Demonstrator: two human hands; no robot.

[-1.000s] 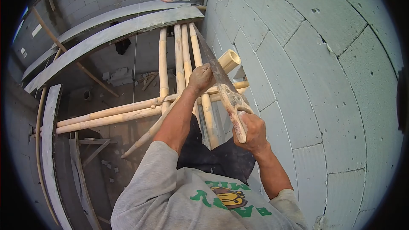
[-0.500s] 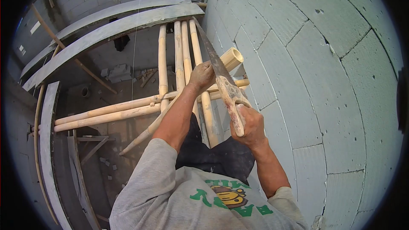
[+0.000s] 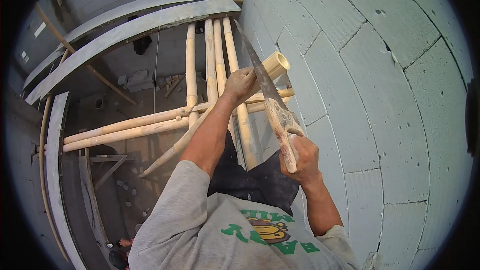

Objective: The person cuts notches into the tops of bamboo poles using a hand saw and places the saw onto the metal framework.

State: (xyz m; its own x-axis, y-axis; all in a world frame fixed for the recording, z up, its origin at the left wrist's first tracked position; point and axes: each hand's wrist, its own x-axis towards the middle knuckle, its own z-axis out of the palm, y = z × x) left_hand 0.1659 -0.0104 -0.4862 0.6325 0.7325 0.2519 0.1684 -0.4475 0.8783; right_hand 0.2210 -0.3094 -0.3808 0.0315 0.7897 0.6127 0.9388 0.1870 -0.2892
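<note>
1 saw (image 3: 267, 84), grasped in right hand (image 3: 302, 158), drawn back slightly since a moment ago, lying across the pole (image 3: 275, 66). 1 pole, clasped by left hand (image 3: 240, 85) just beside the saw; cut apparently unfinished.

Reads "MIL" in green capitals (image 3: 270, 216) on front of grey T-shirt (image 3: 200, 230); shows further green letters (image 3: 288, 249) there, too creased to read.

1 left hand (image 3: 240, 85); 1 right hand (image 3: 304, 156); 1 held handsaw (image 3: 270, 91); 1 held bamboo pole (image 3: 274, 67); 4 lengthwise poles (image 3: 230, 45); 2 far boards (image 3: 142, 24); 1 other person (image 3: 119, 256).
</note>
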